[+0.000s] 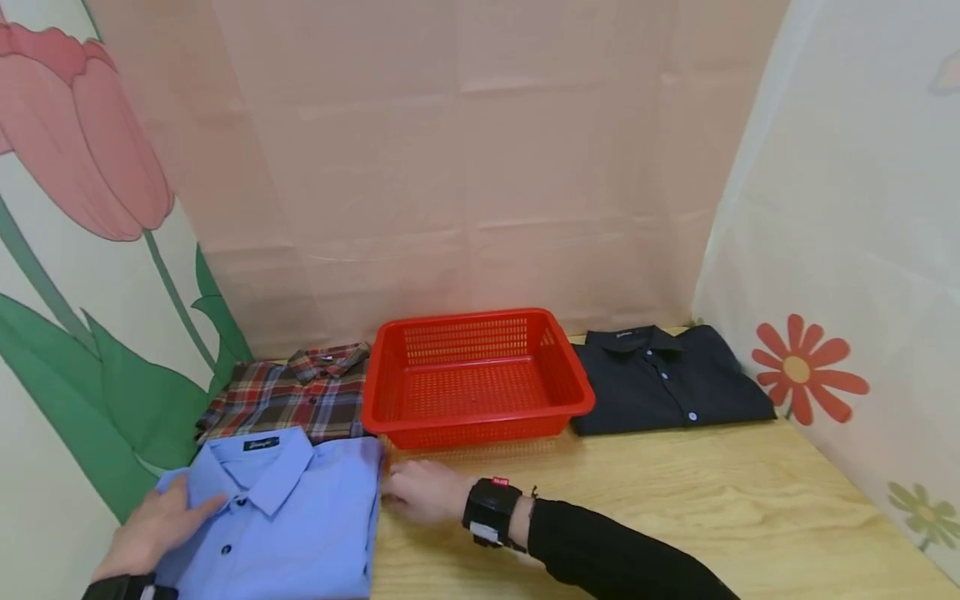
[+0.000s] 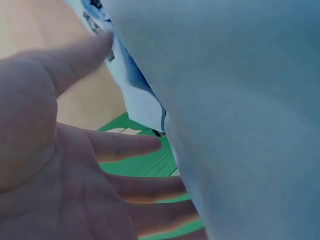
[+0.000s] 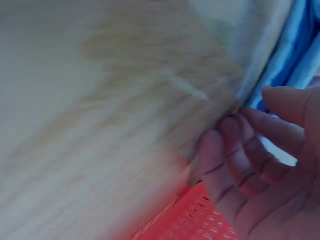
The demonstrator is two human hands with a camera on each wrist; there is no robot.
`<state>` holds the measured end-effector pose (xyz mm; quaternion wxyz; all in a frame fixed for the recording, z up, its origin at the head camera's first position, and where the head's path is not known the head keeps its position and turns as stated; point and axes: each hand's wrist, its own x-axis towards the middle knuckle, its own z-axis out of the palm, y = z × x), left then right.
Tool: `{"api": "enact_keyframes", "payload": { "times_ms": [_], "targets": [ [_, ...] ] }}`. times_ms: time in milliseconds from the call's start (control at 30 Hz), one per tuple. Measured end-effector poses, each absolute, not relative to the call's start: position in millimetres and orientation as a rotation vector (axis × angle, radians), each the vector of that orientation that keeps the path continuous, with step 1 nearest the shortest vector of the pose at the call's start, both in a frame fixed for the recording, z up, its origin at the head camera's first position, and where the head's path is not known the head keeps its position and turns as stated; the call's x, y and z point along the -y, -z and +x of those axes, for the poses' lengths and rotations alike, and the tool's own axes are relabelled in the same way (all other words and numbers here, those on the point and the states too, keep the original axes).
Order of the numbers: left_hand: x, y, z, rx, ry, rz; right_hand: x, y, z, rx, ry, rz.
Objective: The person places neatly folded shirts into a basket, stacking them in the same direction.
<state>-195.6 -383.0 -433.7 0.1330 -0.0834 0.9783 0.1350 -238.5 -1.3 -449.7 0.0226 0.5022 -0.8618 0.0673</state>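
Observation:
A folded light-blue collared shirt (image 1: pixel 300 517) with dark buttons lies at the front left of the table. At its left side is my left hand (image 1: pixel 161 527), thumb reaching over the front near the collar. In the left wrist view the left hand's fingers (image 2: pixel 145 187) extend straight along the shirt's edge. My right hand (image 1: pixel 426 492) is at the shirt's right edge, just in front of the basket. In the right wrist view the right hand's fingers (image 3: pixel 235 165) bend loosely, tips near the shirt's layered edge, with the thumb apart from them.
A red perforated plastic basket (image 1: pixel 476 429) stands behind the right hand. A folded plaid shirt (image 1: pixel 300 400) lies behind the blue one. To the basket's right lies a folded black shirt (image 1: pixel 667 383). Printed cloth walls (image 1: pixel 465 167) enclose the wooden table (image 1: pixel 675 492).

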Motion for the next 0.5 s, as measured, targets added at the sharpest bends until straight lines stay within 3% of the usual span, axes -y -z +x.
{"api": "enact_keyframes", "payload": {
  "times_ms": [267, 400, 500],
  "targets": [
    [379.1, 436.9, -195.0, -2.739, -0.445, -0.352, 15.8, 445.1, -237.3, 2.916, -0.428, 1.497],
    [374.4, 436.7, -193.9, -2.743, -0.384, -0.356, 24.8, 447.8, -236.0, 3.079, -0.944, 1.368],
    [370.8, 436.5, -192.9, -2.748, -0.323, -0.341, 31.8, 449.2, -231.6, 3.137, -1.558, 1.083]
  ]
}}
